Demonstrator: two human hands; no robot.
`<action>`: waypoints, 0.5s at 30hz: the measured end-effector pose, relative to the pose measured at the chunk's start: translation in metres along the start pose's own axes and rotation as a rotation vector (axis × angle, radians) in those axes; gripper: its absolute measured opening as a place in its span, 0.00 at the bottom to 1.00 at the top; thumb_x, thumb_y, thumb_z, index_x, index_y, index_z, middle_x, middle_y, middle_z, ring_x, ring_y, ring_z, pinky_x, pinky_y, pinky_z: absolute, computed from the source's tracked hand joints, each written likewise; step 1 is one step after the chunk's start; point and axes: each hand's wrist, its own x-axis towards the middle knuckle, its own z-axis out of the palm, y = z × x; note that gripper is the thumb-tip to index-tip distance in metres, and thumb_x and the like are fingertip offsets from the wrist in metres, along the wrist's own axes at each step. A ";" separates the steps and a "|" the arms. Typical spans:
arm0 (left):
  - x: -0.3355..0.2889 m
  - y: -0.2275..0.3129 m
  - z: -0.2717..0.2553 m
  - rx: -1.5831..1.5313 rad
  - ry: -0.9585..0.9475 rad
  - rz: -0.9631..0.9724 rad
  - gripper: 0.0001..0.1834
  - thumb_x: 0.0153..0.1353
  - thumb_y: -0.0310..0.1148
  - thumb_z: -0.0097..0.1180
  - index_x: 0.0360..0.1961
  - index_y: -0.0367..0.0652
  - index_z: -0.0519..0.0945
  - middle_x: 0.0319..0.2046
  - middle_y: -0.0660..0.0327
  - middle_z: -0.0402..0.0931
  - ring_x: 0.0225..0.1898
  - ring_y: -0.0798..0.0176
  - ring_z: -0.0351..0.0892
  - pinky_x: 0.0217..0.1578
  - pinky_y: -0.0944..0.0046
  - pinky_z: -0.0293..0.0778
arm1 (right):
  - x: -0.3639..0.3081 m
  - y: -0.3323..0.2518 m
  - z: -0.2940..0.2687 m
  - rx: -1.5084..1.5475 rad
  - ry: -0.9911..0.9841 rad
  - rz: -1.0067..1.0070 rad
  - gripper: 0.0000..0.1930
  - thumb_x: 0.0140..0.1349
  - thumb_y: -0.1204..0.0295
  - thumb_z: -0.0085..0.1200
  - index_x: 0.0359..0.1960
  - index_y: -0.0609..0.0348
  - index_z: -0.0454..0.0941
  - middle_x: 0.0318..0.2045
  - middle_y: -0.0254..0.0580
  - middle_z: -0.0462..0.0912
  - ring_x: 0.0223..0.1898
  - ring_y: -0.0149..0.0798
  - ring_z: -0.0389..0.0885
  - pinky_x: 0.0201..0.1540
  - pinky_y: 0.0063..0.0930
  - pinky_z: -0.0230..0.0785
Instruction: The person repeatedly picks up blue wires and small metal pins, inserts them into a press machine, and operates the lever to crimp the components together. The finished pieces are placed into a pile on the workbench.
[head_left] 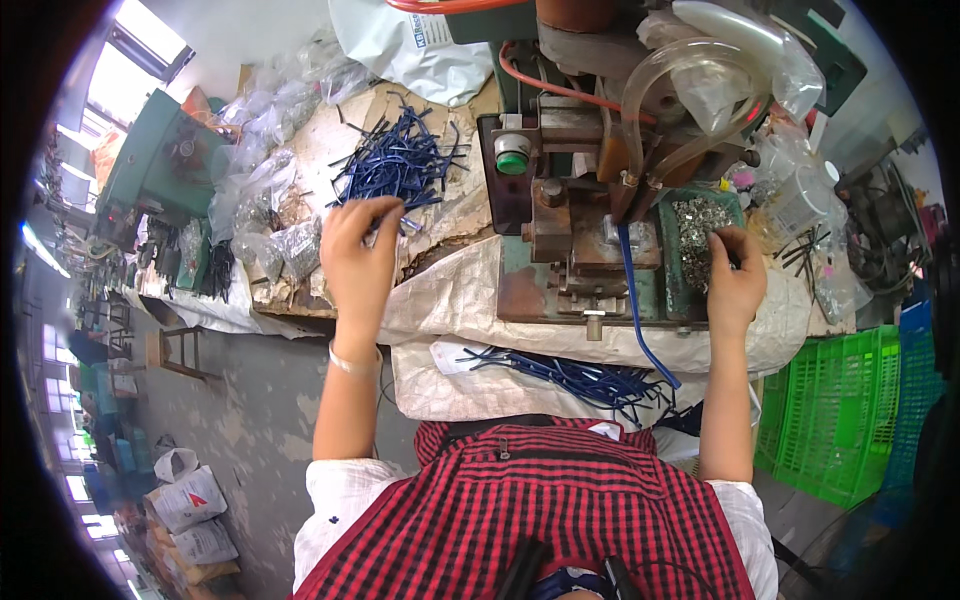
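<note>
My left hand (358, 250) is raised at the near edge of a heap of dark blue strips (400, 160), its fingers curled together. A small shiny bit shows beside the fingertips; what they hold is too small to make out. My right hand (736, 280) is at the right rim of a green tray (684, 308) filled with small metal pieces (700, 225). Thumb and fingers there are pinched, and anything between them is hidden. Between my hands, a single blue strip (634, 290) hangs from the press (590, 235), bending down toward my lap.
More blue strips (580, 378) lie on the cloth across my lap. A green push button (512, 162) is on the press's left side. Clear plastic bags (265, 230) crowd the bench's left. Green crates (830, 410) stand at the right; a wooden stool (180, 352) stands left.
</note>
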 end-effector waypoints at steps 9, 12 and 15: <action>0.003 -0.111 0.088 0.552 -0.059 0.183 0.04 0.49 0.26 0.62 0.27 0.45 0.87 0.34 0.60 0.80 0.41 0.53 0.76 0.40 0.55 0.72 | -0.010 0.010 -0.004 -0.334 0.118 -0.258 0.06 0.61 0.78 0.59 0.39 0.61 0.84 0.35 0.47 0.85 0.36 0.46 0.83 0.42 0.35 0.74; 0.007 -0.092 0.077 0.276 0.154 0.231 0.07 0.59 0.25 0.61 0.39 0.43 0.84 0.33 0.58 0.82 0.35 0.51 0.78 0.38 0.57 0.73 | -0.030 0.021 -0.029 -0.246 0.167 -0.067 0.06 0.61 0.78 0.59 0.40 0.63 0.83 0.36 0.45 0.85 0.37 0.43 0.83 0.43 0.32 0.74; 0.007 -0.083 0.078 -0.280 0.113 -0.253 0.08 0.68 0.29 0.59 0.45 0.40 0.81 0.36 0.59 0.85 0.31 0.69 0.79 0.30 0.65 0.72 | -0.030 0.012 -0.031 -0.044 0.104 -0.015 0.08 0.61 0.79 0.60 0.41 0.63 0.84 0.37 0.43 0.86 0.39 0.38 0.83 0.45 0.28 0.74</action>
